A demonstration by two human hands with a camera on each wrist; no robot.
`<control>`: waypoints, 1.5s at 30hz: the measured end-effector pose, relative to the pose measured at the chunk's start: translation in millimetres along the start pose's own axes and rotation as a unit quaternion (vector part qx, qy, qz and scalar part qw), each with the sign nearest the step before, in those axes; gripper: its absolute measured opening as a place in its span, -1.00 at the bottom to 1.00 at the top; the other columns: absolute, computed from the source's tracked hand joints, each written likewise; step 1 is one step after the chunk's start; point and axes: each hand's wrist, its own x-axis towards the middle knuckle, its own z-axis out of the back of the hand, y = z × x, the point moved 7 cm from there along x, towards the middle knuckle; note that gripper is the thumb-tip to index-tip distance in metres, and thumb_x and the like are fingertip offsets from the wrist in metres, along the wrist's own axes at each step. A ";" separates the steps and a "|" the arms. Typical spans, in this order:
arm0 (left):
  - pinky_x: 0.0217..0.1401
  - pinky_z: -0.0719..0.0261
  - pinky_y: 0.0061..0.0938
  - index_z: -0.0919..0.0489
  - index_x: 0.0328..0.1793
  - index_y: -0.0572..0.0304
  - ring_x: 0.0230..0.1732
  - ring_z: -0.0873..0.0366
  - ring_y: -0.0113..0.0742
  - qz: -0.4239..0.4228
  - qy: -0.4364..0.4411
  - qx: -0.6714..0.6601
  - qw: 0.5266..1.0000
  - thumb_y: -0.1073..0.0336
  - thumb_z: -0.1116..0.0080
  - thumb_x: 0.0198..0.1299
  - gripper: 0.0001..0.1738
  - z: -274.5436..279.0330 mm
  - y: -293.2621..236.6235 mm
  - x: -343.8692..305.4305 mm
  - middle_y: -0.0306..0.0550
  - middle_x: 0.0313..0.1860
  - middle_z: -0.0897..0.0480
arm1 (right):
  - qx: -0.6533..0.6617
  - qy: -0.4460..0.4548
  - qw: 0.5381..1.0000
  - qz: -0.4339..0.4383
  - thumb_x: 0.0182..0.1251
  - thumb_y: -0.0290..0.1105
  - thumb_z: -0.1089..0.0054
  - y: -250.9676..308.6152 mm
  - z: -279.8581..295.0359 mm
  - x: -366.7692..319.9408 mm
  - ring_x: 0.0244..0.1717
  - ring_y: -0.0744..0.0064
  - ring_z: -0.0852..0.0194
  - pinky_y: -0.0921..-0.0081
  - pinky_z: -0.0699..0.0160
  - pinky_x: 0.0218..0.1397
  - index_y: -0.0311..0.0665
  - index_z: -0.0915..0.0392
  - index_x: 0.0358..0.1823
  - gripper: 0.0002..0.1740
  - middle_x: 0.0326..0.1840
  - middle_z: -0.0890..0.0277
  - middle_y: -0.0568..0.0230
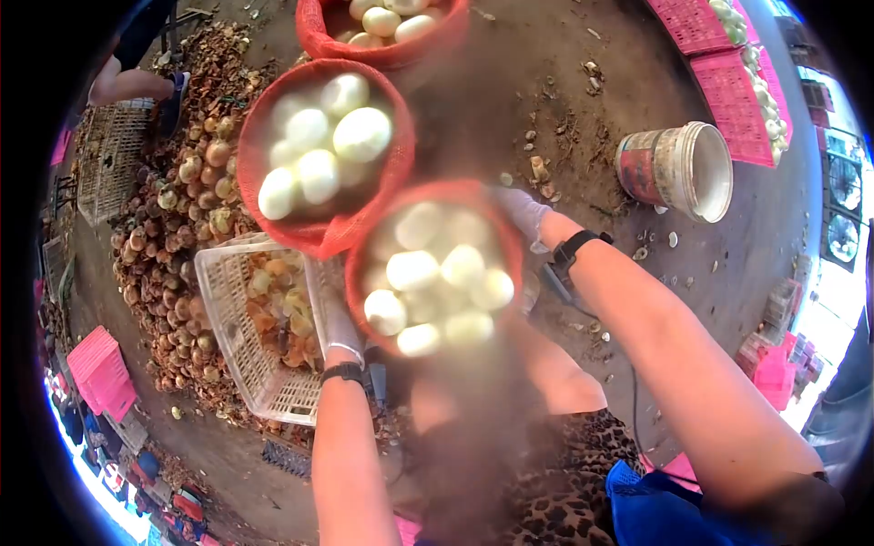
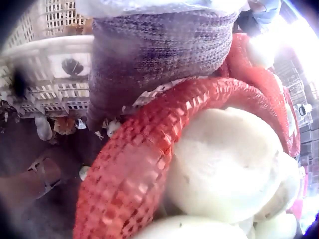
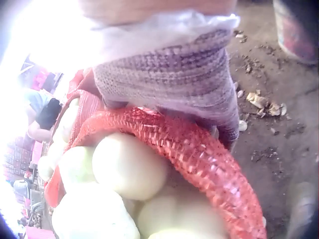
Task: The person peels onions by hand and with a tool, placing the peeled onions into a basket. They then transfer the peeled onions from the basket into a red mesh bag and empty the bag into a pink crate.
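Both hands wear knitted gloves. My left hand (image 1: 339, 328) grips the left side of a red mesh bag (image 1: 437, 191), whose thick rolled rim stands wide around peeled white onions (image 1: 462, 266). On the opposite side, my right hand (image 1: 525, 218) holds the same bag. Close up in the left wrist view, the left glove (image 2: 164, 50) lies against the outside of the rolled rim (image 2: 134, 169), its fingertips mostly hidden. From the right wrist, the right glove (image 3: 169, 79) shows with its fingers tucked along the outside of the rim.
Another red bag of peeled onions (image 1: 319, 175) stands just ahead, with a third (image 1: 396, 23) beyond. On the left are a white plastic crate (image 1: 218, 300) with onion skins and a heap of unpeeled onions (image 1: 182, 309). A dirty bucket (image 1: 660, 164) lies tipped at right, near pink crates (image 1: 728, 86).
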 end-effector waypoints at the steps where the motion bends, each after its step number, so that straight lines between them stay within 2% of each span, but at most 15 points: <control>1: 0.30 -0.41 -0.31 -0.39 0.36 0.06 0.22 -0.44 -0.07 -0.031 -0.050 0.025 0.998 -0.38 0.32 0.32 -0.21 15.7 0.1 17.1 -0.06 0.26 -0.51 | 0.027 -0.002 1.000 0.015 0.42 -0.14 -0.04 3.0 -8.5 -1.2 -0.02 0.57 -0.43 0.58 -0.45 0.07 -0.26 -0.53 0.12 -0.59 0.02 -0.55 0.32; 3: 0.24 -0.45 -0.26 -0.44 0.30 0.06 0.15 -0.49 -0.09 -0.009 -0.039 0.039 0.998 -0.37 0.28 0.31 -0.24 12.9 -1.0 27.0 -0.09 0.19 -0.56 | 0.082 0.002 0.996 0.042 0.42 -0.19 -0.06 21.1 -35.4 -29.0 -0.11 0.60 -0.43 0.62 -0.45 0.04 -0.28 -0.56 0.07 -0.63 -0.03 -0.56 0.33; 6: 0.13 -0.52 -0.22 -0.53 0.19 0.05 0.02 -0.55 -0.14 0.014 -0.098 0.020 0.995 -0.34 0.20 0.29 -0.31 -16.2 -1.3 2.7 -0.15 0.06 -0.63 | -0.149 -0.072 0.984 0.064 0.43 -0.26 0.01 40.2 -38.8 -52.1 -0.12 0.44 -0.53 0.54 -0.49 0.02 -0.29 -0.55 0.06 -0.67 -0.05 -0.61 0.21; 10: 0.15 -0.50 -0.33 -0.32 0.43 0.07 0.16 -0.48 -0.20 -0.059 -0.063 0.009 0.996 -0.31 0.22 0.32 -0.24 -59.1 -17.2 -19.1 -0.19 0.27 -0.45 | -0.424 -0.169 0.849 0.266 0.39 -0.31 0.08 48.6 -47.8 -69.8 -0.07 0.12 -0.57 0.40 -0.51 -0.01 -0.28 -0.57 0.01 -0.68 -0.07 -0.60 -0.04; 15: 0.17 -0.49 -0.27 -0.48 0.26 0.06 0.06 -0.53 -0.12 0.025 -0.135 0.000 0.991 -0.25 0.21 0.33 -0.35 -36.8 -2.4 -14.8 -0.11 0.13 -0.59 | -0.597 -0.212 0.752 0.182 0.38 -0.26 0.08 17.0 -28.6 -53.3 -0.12 0.12 -0.57 0.36 -0.48 -0.01 -0.28 -0.62 -0.08 -0.67 -0.11 -0.61 -0.04; 21: 0.12 -0.46 -0.44 -0.44 0.28 0.16 0.02 -0.51 -0.30 -0.021 -0.042 0.067 0.997 0.06 0.04 0.35 -0.52 -24.7 -3.9 46.0 -0.15 0.07 -0.56 | -0.114 -0.239 0.956 0.130 0.37 -0.23 -0.07 -135.7 67.9 -37.5 -0.17 0.41 -0.49 0.47 -0.51 -0.04 -0.34 -0.61 -0.05 -0.67 -0.18 -0.61 0.27; 25: 0.05 -0.44 -0.45 -0.51 0.17 0.26 -0.02 -0.50 -0.28 -0.038 -0.082 0.309 0.947 0.10 0.02 0.30 -0.55 -53.9 -31.2 45.1 -0.10 0.00 -0.57 | -0.215 -0.257 0.932 0.142 0.31 -0.34 -0.12 -154.9 106.1 -41.7 -0.15 0.38 -0.53 0.47 -0.52 -0.04 -0.37 -0.61 -0.06 -0.71 -0.16 -0.61 0.24; 28: -0.09 -0.51 -0.43 -0.57 0.05 0.30 -0.19 -0.55 -0.30 -0.165 -0.124 0.341 0.917 0.23 -0.05 0.25 -0.66 -62.5 -47.9 44.0 -0.06 -0.13 -0.63 | -0.261 -0.290 0.916 0.098 0.24 -0.45 -0.14 -25.5 54.7 -90.7 -0.19 0.42 -0.54 0.52 -0.53 -0.07 -0.37 -0.62 -0.09 -0.76 -0.20 -0.62 0.24; 30: -0.07 -0.51 -0.44 -0.57 0.07 0.29 -0.17 -0.54 -0.30 -0.214 -0.149 0.437 0.861 0.22 -0.05 0.26 -0.65 -65.7 -65.6 35.8 -0.06 -0.11 -0.62 | -0.104 -0.268 0.955 0.078 0.21 -0.48 -0.15 6.1 36.7 -99.8 -0.20 0.45 -0.53 0.54 -0.53 -0.09 -0.37 -0.62 -0.11 -0.76 -0.22 -0.62 0.25; 31: -0.01 -0.49 -0.46 -0.53 0.15 0.29 -0.11 -0.53 -0.30 -0.139 -0.159 0.323 0.922 0.14 -0.08 0.28 -0.57 -97.9 -71.7 -4.1 -0.06 -0.06 -0.61 | -0.123 -0.240 0.955 0.122 0.21 -0.50 -0.15 2.2 37.6 -94.4 -0.22 0.46 -0.53 0.53 -0.53 -0.11 -0.38 -0.61 -0.10 -0.76 -0.21 -0.61 0.27; 35: 0.08 -0.50 -0.42 -0.49 0.22 0.26 -0.05 -0.55 -0.25 -0.053 -0.030 0.420 0.905 0.01 -0.18 0.23 -0.44 -46.4 -48.4 27.1 -0.06 -0.01 -0.62 | -0.078 -0.182 0.979 0.057 0.20 -0.49 -0.18 0.3 31.6 -98.3 -0.25 0.45 -0.53 0.48 -0.54 -0.12 -0.35 -0.60 -0.08 -0.75 -0.21 -0.61 0.27; 40: 0.12 -0.51 -0.39 -0.51 0.19 0.23 0.00 -0.57 -0.22 0.077 -0.040 0.401 0.912 0.06 -0.11 0.27 -0.51 -80.2 -52.9 -2.5 -0.02 0.00 -0.63 | -0.091 -0.033 0.994 -0.042 0.16 -0.49 -0.22 35.3 13.2 -57.2 -0.29 0.47 -0.52 0.47 -0.54 -0.17 -0.32 -0.61 -0.08 -0.73 -0.27 -0.60 0.31; 42: 0.11 -0.51 -0.39 -0.53 0.14 0.26 -0.01 -0.58 -0.21 0.007 0.011 0.549 0.836 0.10 -0.08 0.27 -0.56 -65.9 -55.4 22.1 -0.01 -0.01 -0.64 | -0.419 0.011 0.906 0.057 0.15 -0.52 -0.20 52.0 4.3 -14.9 -0.31 0.47 -0.52 0.47 -0.54 -0.20 -0.32 -0.61 -0.12 -0.76 -0.30 -0.59 0.32; 43: 0.09 -0.52 -0.39 -0.54 0.11 0.27 -0.03 -0.58 -0.20 -0.059 0.056 0.670 0.738 0.13 -0.06 0.27 -0.59 -51.7 -55.2 43.9 -0.01 -0.03 -0.64 | -0.464 0.010 0.880 0.106 0.14 -0.54 -0.19 47.8 3.2 -5.9 -0.31 0.47 -0.52 0.47 -0.55 -0.20 -0.32 -0.60 -0.15 -0.78 -0.31 -0.59 0.32; 45: 0.02 -0.52 -0.39 -0.57 0.03 0.29 -0.10 -0.58 -0.19 -0.091 -0.056 0.530 0.841 0.24 0.00 0.26 -0.66 -39.8 -49.0 58.6 -0.03 -0.09 -0.65 | -0.447 -0.028 0.870 0.207 0.12 -0.59 -0.17 47.5 1.5 -2.4 -0.31 0.46 -0.52 0.48 -0.55 -0.20 -0.32 -0.60 -0.20 -0.81 -0.33 -0.58 0.33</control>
